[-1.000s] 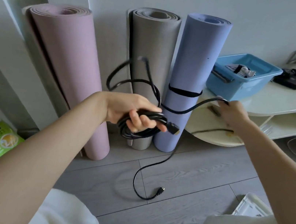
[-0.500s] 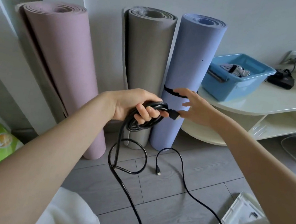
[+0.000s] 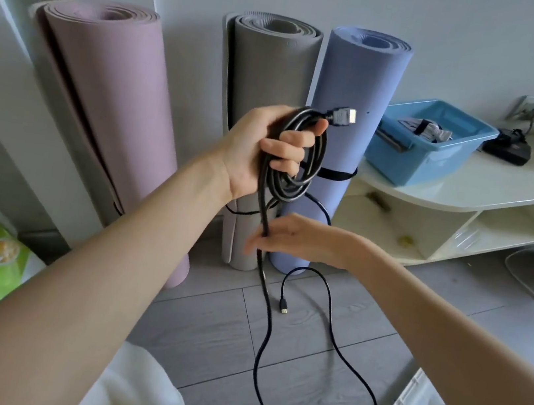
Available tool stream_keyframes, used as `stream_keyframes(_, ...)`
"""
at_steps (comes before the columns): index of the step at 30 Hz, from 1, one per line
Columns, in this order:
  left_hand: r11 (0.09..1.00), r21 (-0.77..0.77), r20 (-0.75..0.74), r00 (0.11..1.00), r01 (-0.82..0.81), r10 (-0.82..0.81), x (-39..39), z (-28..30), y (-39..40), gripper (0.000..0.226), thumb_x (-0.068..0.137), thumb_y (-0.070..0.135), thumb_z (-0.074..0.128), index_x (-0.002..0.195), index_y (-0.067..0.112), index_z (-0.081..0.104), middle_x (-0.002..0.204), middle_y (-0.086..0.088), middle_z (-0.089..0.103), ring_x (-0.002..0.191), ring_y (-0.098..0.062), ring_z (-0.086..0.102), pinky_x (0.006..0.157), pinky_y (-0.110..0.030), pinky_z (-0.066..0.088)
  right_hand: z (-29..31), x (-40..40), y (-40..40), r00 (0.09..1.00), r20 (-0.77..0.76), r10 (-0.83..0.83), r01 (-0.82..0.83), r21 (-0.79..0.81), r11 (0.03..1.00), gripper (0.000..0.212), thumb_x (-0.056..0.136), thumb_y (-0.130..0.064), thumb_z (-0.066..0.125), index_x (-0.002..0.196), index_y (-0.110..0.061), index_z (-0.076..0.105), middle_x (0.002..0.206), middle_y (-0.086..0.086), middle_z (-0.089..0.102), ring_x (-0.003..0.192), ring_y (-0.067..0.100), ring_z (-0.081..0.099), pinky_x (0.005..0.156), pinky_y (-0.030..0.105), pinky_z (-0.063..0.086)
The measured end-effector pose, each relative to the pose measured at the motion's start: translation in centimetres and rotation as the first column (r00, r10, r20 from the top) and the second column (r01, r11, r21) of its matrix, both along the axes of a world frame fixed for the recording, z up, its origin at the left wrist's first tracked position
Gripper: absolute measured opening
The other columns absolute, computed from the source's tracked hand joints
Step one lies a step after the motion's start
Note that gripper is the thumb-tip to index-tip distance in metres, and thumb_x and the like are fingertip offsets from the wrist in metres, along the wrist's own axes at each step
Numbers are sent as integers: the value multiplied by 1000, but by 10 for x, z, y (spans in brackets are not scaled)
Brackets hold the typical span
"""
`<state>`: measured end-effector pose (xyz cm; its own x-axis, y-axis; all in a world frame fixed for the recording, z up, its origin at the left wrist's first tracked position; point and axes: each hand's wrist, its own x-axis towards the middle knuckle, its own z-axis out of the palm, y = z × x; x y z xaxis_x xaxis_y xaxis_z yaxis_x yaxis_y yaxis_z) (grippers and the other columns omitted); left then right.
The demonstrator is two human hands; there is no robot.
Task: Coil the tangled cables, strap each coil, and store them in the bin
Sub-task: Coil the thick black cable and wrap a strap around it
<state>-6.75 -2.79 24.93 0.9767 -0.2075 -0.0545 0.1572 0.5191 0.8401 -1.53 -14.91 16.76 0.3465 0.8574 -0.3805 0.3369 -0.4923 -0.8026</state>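
Both forearms are bare, without sleeves, watch or rings on the left hand (image 3: 260, 146) or right hand (image 3: 301, 242). Cream-white cloth (image 3: 134, 387) covers the knees at the bottom.

Left hand (image 3: 256, 147) grips black cable coil (image 3: 293, 168), plug (image 3: 342, 117) poking up right. Right hand (image 3: 294, 239), fingers straight, touches the strand hanging below. Loose cable (image 3: 333, 319) trails over floor. Blue bin (image 3: 438, 158) on shelf.
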Motion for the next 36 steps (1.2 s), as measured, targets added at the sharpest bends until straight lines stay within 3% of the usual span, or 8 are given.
stream_keyframes(5,884,283,-277,914,371,-296,-15,-9,-7,35,99,28,27,86,6,51,49,9,34,26,3,27,32,-11,19,8,20,-20,874,485,29,-37,6,999,19,93,-12,54,102,-24,43,97,-12,45,102,10,49,71,-2,30)
stream_keyframes(7,807,418,-334,897,417,-290,-23,-12,-5,36,101,28,26,85,6,51,50,8,33,28,4,24,32,-10,19,16,29,-29,741,670,45,-7,-59,998,16,92,-10,51,89,-24,44,102,0,52,113,21,50,78,14,31)
stream_keyframes(9,784,472,-349,902,403,-253,-31,-9,3,36,101,26,27,83,6,50,51,7,32,29,4,22,33,-10,17,16,39,-37,593,804,30,22,-54,998,14,85,-15,55,72,-19,53,82,8,61,90,31,56,70,27,29)
stream_keyframes(13,752,547,-373,912,367,-174,-43,-7,18,34,101,24,28,84,6,51,52,6,33,31,3,21,34,-11,17,14,50,-41,630,775,-54,149,-52,987,30,85,-29,61,61,-26,43,65,0,47,69,24,45,54,28,31)
stream_keyframes(18,527,774,-439,897,352,45,-36,-32,12,30,101,22,30,81,10,48,54,4,37,33,-1,25,35,-13,20,26,53,-32,584,768,-263,290,106,951,22,84,-34,65,79,-15,56,69,-3,50,62,19,50,55,28,38)
stream_keyframes(24,575,762,-392,919,296,46,-33,-36,14,30,102,28,31,86,9,47,58,4,39,36,-2,27,37,-13,25,26,61,-36,758,504,-414,436,82,896,21,85,-25,68,75,-13,54,63,2,47,42,15,53,42,20,43)
stream_keyframes(30,625,714,-268,948,316,-172,-35,-22,-1,31,99,33,34,89,9,50,58,7,44,37,-2,29,38,-11,28,20,60,-42,731,528,-433,510,1,860,21,83,-21,70,75,-8,55,57,3,47,45,17,42,42,22,36)
stream_keyframes(36,610,781,-196,980,133,38,-25,-34,5,30,102,29,33,89,8,49,61,4,46,37,-4,30,39,-14,30,36,47,-32,798,383,-465,501,4,865,3,83,-6,64,86,-5,65,59,8,51,47,16,43,38,17,35)
